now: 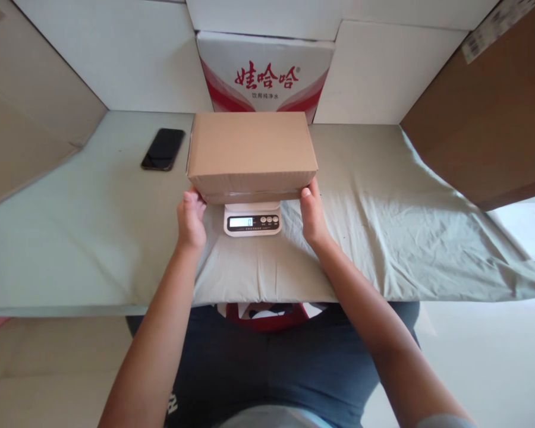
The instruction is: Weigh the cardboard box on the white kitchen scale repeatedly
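A closed brown cardboard box (252,142) is held between my two hands, with tape along its near side. My left hand (191,220) grips its near left corner, the fingers partly hidden beneath and behind it. At the near right corner my right hand (312,211) has its thumb against the front, with the other fingers out of sight. Under the box's front edge shows a white digital scale (252,228), whose lit display seems to read 0. The box hides the scale's platform, so whether they touch I cannot tell.
A black phone (163,149) lies on the cloth-covered table (93,238) left of the box. Behind stands a white carton with red lettering (267,74), between other white boxes. Large brown cartons flank the table on the left (27,101) and on the right (485,119).
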`<state>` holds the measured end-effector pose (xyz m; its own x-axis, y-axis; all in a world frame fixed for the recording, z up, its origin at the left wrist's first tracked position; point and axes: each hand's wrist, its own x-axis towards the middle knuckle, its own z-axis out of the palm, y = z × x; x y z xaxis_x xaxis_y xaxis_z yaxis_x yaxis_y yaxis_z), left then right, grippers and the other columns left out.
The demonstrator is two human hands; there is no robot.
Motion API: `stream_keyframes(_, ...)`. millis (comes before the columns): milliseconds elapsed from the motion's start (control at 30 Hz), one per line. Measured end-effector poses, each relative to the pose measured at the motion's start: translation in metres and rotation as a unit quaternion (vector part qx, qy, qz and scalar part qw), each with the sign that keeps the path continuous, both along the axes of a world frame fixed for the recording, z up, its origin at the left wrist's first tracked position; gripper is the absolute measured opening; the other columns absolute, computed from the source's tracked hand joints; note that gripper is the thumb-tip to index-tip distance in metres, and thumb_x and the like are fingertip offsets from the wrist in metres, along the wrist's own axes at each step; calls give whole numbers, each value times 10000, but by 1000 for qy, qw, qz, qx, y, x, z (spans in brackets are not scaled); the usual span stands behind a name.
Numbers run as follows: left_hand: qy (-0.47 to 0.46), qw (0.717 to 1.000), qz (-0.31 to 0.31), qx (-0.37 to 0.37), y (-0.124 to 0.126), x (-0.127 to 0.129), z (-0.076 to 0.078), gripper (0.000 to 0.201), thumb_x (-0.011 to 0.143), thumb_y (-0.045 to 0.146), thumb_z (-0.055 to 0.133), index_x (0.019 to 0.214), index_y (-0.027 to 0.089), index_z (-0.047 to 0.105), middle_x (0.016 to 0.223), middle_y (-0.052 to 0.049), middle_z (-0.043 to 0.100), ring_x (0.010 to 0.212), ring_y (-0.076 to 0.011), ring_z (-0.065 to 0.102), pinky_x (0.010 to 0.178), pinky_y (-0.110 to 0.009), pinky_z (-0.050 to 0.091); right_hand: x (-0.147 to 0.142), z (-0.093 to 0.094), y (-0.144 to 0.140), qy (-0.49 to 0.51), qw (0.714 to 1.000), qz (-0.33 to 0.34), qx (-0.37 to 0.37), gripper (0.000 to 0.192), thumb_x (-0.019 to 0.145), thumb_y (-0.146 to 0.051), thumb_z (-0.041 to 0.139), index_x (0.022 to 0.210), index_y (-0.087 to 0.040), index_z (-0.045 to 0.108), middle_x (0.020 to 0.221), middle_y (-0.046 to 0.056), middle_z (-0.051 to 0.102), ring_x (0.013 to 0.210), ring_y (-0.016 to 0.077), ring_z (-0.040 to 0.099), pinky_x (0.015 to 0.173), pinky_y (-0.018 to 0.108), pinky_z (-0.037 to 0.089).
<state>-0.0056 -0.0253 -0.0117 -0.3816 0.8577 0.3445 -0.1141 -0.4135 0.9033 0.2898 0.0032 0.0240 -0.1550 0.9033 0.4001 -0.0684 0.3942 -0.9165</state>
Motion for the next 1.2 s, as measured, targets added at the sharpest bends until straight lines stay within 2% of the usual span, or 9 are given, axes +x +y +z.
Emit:
stream_keyframes(167,-6,1000,6,-4,3,0,1,885,1041,1059,730,1270,235,957,1446,-209,921,1646,-467,765,1327,-581,667,-1,3,-2,1,1000,-11,-12,1038,1049,-1053,541,1844,-387,585,1930,109,691,1862,423,588,1597,650,486)
stream_keyframes(333,4,1000,-13,-1,6,2,3,897,1060,1071,681,1370,277,961,1484,-182,923,1698,-450,738,1358,-553,660,-4,5,-4,2,999,-23,-25,1038,1051,-1051,561,1869,-411,558,1957,91,666,1882,427,571,1615,665,457)
stream_keyframes(567,5,1000,-12,7,6,2,3,904,1053,1061,712,1336,240,960,1454,-198,939,1709,-482,731,1361,-615,649,-3,9,-6,0,999,-27,-26,1069,1015,-1105,568,1828,-413,611,1918,88,708,1843,424,613,1586,648,513)
stream_keyframes(733,22,1000,-16,-9,7,-1,3,942,1070,1074,671,1408,240,949,1508,-169,927,1781,-468,665,1351,-570,645,-1,7,-6,8,999,-17,-26,1053,1036,-1079,571,1842,-402,599,1950,91,674,1879,436,573,1609,672,468)
stream_keyframes(867,12,1000,1,-5,7,0,2,944,1058,1062,687,1379,215,954,1489,-225,918,1703,-494,729,1380,-625,637,-3,4,-4,1,999,-19,-26,1025,1052,-1060,545,1851,-418,584,1957,77,664,1890,411,563,1616,646,457)
stream_keyframes(1033,19,1000,4,-5,6,0,2,943,1053,1064,689,1387,221,950,1508,-236,905,1685,-515,736,1386,-665,633,-4,3,-3,5,999,-26,-39,1042,1010,-1096,561,1830,-455,607,1929,48,694,1911,409,532,1610,646,473)
stream_keyframes(1200,13,1000,8,-5,5,2,4,907,1065,1052,694,1322,222,958,1471,-226,920,1677,-502,746,1375,-648,643,-4,0,-2,5,999,-23,-27,1062,1024,-1107,530,1849,-442,595,1946,55,676,1951,414,478,1623,656,452)
